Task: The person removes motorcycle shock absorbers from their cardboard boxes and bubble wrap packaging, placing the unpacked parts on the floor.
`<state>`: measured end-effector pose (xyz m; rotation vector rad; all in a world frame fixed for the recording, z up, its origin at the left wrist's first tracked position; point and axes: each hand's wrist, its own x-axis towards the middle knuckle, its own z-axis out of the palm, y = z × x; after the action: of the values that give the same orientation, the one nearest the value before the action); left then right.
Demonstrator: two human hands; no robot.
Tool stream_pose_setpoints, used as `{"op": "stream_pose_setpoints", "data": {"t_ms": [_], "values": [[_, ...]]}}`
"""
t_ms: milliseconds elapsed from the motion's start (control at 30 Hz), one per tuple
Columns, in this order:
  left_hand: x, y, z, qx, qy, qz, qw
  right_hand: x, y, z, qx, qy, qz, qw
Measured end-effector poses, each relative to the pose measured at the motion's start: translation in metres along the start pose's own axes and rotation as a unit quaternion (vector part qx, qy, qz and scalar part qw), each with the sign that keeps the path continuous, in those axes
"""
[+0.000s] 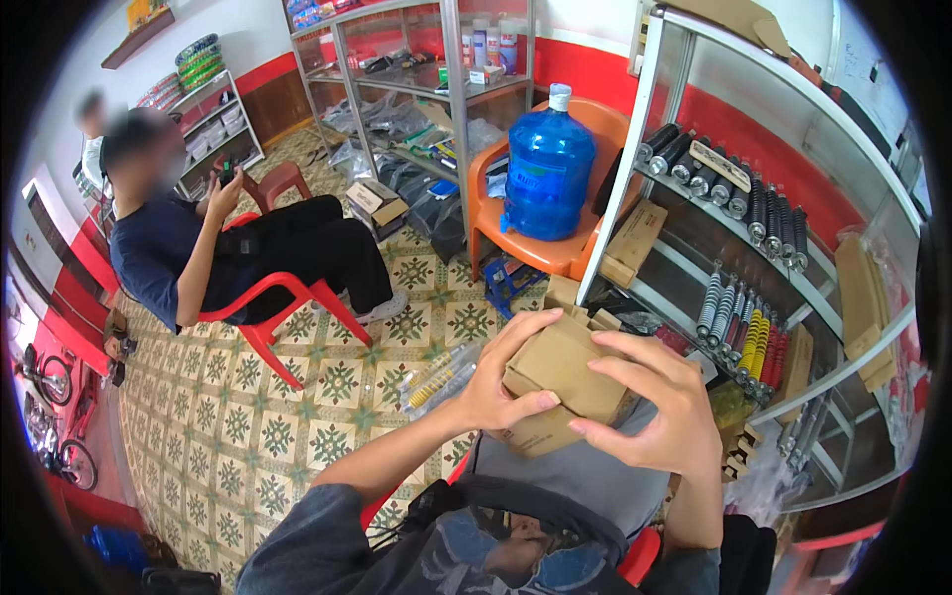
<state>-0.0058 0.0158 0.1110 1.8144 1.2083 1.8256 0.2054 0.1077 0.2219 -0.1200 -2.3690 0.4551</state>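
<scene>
A small brown cardboard box [569, 368] is held above my lap, tilted, with its top and one printed side facing me. My left hand [506, 372] grips its left side, the thumb lying along the front edge and the fingers reaching over the far edge. On the right, my right hand [658, 401] has curved fingers on the box's top and the thumb near its front face. What the box contains is hidden. Grey trousers [580, 476] cover my legs beneath it.
Shock absorbers line a metal-framed rack [732, 216] at right. Ahead, a blue water bottle [550, 171] stands on an orange chair [528, 253]. Bagged yellow springs [439, 379] lie on the tiled floor [245, 416]. A person [171, 223] sits on a red chair [275, 327] at left.
</scene>
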Motion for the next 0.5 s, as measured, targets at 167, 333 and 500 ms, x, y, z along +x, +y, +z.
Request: {"op": "stream_pose_setpoints", "data": {"t_ms": [167,333,500], "values": [[-0.003,-0.003,0.003,-0.019,0.011,-0.012,1.000,-0.003,0.003,0.002,-0.004,0.008,-0.005,1.000],[-0.005,-0.007,0.003,-0.004,0.018,-0.006,1.000,0.001,0.004,0.003,-0.022,0.001,-0.010,1.000],[-0.008,-0.007,0.003,0.015,0.028,0.004,0.999,0.015,-0.015,0.004,-0.081,-0.027,0.022,0.996]]}}
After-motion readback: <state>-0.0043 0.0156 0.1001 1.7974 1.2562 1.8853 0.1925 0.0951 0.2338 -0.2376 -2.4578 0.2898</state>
